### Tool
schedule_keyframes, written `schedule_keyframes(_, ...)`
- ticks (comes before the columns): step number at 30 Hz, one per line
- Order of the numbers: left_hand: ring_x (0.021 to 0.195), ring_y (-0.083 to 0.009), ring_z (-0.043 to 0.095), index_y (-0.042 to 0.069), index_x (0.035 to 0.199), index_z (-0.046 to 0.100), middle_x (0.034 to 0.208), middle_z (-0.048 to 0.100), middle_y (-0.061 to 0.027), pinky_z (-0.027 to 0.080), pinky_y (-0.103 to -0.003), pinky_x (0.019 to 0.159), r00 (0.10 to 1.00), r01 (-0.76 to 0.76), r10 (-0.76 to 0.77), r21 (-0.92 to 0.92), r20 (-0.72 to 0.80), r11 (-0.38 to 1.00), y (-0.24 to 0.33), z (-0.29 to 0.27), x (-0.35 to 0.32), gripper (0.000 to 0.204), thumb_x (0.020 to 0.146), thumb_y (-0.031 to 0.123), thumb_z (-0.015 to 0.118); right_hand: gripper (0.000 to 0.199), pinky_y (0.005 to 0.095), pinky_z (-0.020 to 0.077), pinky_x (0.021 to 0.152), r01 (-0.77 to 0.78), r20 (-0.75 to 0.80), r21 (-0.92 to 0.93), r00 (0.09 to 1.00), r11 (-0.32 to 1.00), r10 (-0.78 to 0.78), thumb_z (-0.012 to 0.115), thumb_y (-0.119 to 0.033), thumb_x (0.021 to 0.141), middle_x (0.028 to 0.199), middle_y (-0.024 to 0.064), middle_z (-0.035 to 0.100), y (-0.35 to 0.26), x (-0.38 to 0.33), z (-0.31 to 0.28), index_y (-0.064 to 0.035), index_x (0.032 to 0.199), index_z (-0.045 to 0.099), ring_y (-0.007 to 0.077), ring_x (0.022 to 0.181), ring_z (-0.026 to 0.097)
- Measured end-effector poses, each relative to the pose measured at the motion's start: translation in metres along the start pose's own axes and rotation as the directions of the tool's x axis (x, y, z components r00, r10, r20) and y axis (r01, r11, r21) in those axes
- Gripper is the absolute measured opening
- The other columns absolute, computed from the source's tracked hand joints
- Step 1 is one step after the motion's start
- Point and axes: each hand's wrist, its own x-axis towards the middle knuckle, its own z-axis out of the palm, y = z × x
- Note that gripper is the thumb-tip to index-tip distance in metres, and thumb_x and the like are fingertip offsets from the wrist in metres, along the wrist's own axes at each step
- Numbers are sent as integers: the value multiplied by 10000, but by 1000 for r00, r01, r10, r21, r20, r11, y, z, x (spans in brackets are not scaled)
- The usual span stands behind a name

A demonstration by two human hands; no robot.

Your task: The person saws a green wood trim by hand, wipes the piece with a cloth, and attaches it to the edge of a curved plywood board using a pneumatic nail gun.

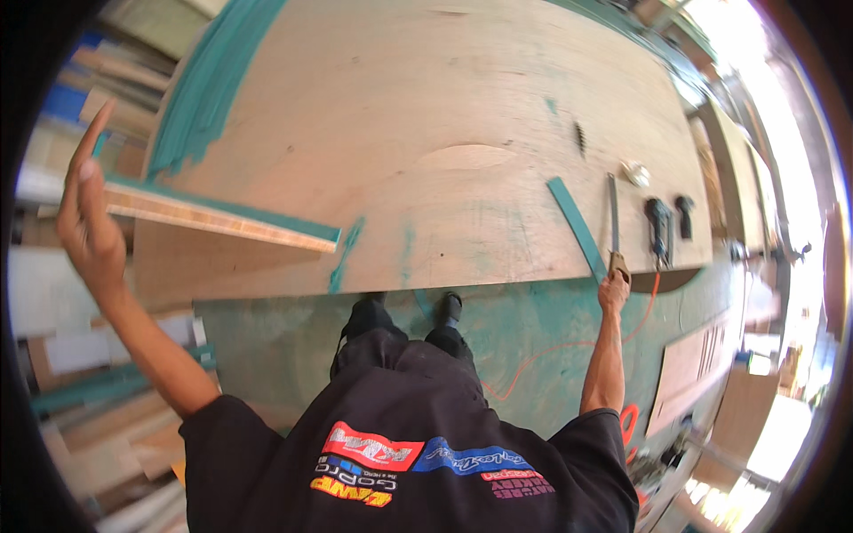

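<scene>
My left hand is raised at the far left with its fingers stretched out, against the outer end of a long board. That board has a teal face and a bare wood edge, and it slants across the left of the table. My right hand is closed at the table's near edge, around the rear of a hand saw's brown handle. The saw's narrow grey blade points away from me. Beside it lies a flat teal strip, whose near end meets my right hand; whether they touch is hard to tell.
The large plywood table has teal stains and a teal-painted far left part. At its right are a black power tool with an orange cord, a black block and a pale crumpled item. Stacked boards stand at left.
</scene>
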Motion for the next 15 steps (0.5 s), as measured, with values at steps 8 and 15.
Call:
schedule_keyframes(8, 1361, -255, 545, -68, 1338, 640, 1398, 642, -146, 336, -384, 1195, 992, 103, -104, -12, -65, 995, 9, -7, -8, 476, 1073, 237, 390, 470, 490, 428, 1098, -28, 184, 7, 983, 1000, 26, 620, -207, 976, 1427, 225, 565, -17, 55, 17, -11, 1400, 563, 408, 1342, 509)
schedule_keyframes(15, 1141, -215, 623, -60, 1162, 698, 1182, 706, -130, 435, -348, 1043, 950, 240, -282, -264, -133, 934, -25, 0, -11, 380, 977, 255, 593, 482, 493, 413, 1103, 309, 82, 140, 943, 941, -322, 622, -274, 1006, 1411, 221, 564, -26, 61, 46, -4, 1401, 560, 418, 1312, 521)
